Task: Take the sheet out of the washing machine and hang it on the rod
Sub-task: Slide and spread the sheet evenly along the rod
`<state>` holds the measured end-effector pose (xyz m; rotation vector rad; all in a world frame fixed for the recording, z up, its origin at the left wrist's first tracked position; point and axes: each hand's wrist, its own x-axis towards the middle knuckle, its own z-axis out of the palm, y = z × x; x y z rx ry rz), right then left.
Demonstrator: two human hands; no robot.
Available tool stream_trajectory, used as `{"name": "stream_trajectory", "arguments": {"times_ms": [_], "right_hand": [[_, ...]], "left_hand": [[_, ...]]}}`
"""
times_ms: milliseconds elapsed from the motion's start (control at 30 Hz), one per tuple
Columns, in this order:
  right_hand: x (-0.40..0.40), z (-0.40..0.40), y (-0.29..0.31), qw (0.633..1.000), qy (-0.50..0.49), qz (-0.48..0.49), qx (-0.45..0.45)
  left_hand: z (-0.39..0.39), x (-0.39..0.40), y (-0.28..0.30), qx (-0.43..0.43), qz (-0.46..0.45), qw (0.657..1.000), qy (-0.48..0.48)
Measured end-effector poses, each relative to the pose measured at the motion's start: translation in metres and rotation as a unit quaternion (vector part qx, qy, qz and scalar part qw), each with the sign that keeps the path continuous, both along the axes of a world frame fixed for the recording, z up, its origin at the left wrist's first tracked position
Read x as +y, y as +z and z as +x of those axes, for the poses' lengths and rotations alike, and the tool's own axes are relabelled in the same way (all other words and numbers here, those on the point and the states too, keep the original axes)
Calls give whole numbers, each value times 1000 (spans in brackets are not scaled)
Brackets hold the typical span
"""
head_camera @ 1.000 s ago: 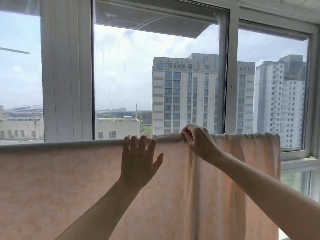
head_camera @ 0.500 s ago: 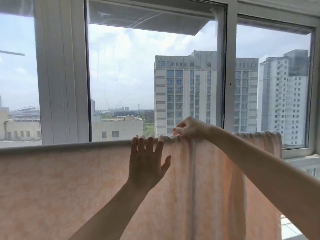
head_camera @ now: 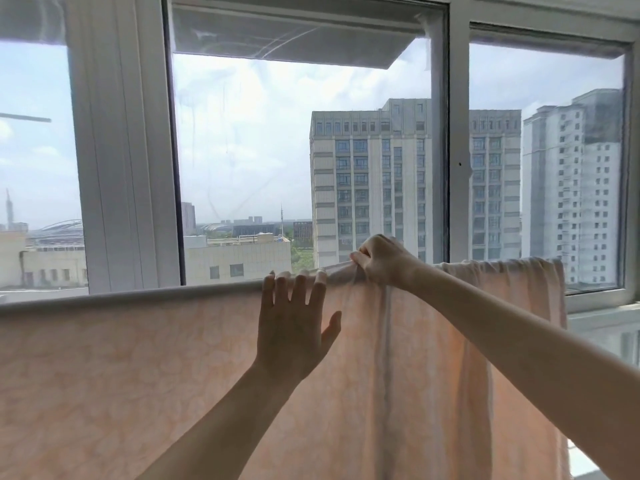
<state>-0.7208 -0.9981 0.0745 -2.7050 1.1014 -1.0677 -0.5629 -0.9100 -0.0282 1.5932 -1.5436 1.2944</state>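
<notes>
A peach sheet hangs over a rod in front of a big window, and two hands are on its top edge.

The window (head_camera: 311, 150) with white frames fills the upper part of the view, and through the glass tall apartment buildings (head_camera: 377, 181) are seen. The sheet (head_camera: 121, 375) is draped over the horizontal rod (head_camera: 104, 299) and covers the lower part of the view; on the left it lies smooth, on the right it falls in folds and its end hangs near the window corner. The sheet hides everything below the rod. The left hand (head_camera: 294, 327) is flat against the cloth with fingers spread wide, fingertips at the rod. The right hand (head_camera: 384, 261) is closed, pinching a bunch of the sheet on top of the rod, just beside the left fingertips.
</notes>
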Motion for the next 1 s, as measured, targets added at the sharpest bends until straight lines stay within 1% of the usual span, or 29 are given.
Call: {"name": "stream_trajectory", "arguments": {"times_ms": [133, 267, 400, 467, 567, 633, 733, 800, 900, 1000], "right_hand": [[-4, -5, -1, 1000, 2, -27, 7], [-4, -6, -1, 999, 9, -45, 14], [-9, -22, -2, 998, 41, -11, -48], [-13, -39, -3, 996, 65, 26, -55], [-16, -62, -5, 985, 138, 93, -50], [-19, -65, -8, 983, 153, 76, -65], [-23, -54, -12, 990, 127, -1, -67], [-23, -47, -17, 991, 108, -34, -78], [-25, -51, -19, 986, 74, -35, -148], [-36, -73, -17, 978, 32, -29, -205]], "left_hand": [[-14, -9, 2, -26, -1, 1000, -16], [-34, -20, 4, -18, -7, 1000, -12], [-34, -26, 4, -26, -24, 999, 0], [-29, -27, 3, -27, -26, 999, 13], [-26, -29, 3, -29, -37, 999, 15], [-28, -31, 4, -28, -41, 999, 16], [-30, -32, 4, -15, -35, 999, 28], [-31, -32, 5, -8, -33, 999, 32], [-29, -28, 5, -3, -33, 999, 33], [-28, -25, 5, -4, -25, 999, 46]]}}
